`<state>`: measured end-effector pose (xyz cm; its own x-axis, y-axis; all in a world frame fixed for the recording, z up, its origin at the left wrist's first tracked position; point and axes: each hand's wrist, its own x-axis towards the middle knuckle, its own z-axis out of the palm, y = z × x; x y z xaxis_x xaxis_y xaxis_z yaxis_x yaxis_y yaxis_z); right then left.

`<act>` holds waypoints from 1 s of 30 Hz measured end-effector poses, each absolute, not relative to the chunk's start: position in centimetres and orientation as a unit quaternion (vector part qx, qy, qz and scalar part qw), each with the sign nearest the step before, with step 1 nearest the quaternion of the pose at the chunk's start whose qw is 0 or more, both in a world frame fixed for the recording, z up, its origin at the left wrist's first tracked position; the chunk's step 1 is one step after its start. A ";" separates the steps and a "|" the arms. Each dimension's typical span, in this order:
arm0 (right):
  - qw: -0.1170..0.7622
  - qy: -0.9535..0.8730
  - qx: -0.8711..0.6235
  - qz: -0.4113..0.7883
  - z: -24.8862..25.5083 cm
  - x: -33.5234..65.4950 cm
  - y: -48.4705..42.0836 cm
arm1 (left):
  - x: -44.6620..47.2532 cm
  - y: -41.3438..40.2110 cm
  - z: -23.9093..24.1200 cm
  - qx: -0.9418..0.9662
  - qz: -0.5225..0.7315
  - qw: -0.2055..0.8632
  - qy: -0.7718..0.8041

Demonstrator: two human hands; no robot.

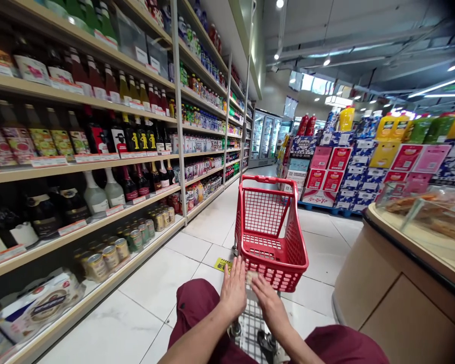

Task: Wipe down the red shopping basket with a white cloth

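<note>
My left hand is held out over the near end of a red shopping cart, its fingers straight and together, with nothing seen in it. Beside it, my right hand is angled inward with its fingers extended. A small pale patch shows by the right fingertips; I cannot tell if it is an object or part of the cart. Both hands overlap the cart's near basket wall in view, and contact is unclear. The cart's red basket stands just ahead, with its lower metal rack between my knees.
Shelves of bottles and cans line the left side. A counter with packaged food stands close on the right. Stacked drink cartons are further ahead. Glass-door coolers stand at the back. A yellow floor sticker lies beside the cart.
</note>
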<state>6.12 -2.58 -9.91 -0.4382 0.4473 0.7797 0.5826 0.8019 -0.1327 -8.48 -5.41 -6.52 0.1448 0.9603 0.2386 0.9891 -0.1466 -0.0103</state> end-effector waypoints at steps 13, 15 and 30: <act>0.401 -0.861 -0.295 -0.100 -9.1 5.5 -1.9 | -9.9 -4.8 -6.0 -0.715 -0.104 0.094 -0.685; 0.419 -0.853 -0.292 -0.107 -8.0 5.6 -1.7 | -9.5 -4.9 -5.6 -0.719 -0.108 0.091 -0.681; 0.378 -0.840 -0.382 -0.076 -10.6 11.9 -3.2 | -6.0 -5.4 -5.2 -0.800 -0.078 0.085 -0.589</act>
<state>11.93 -3.23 -10.59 -0.4232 0.5840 0.6927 0.6989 0.6970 -0.1606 -5.96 -5.38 -5.17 0.2931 0.9295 0.2240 0.9558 -0.2909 -0.0435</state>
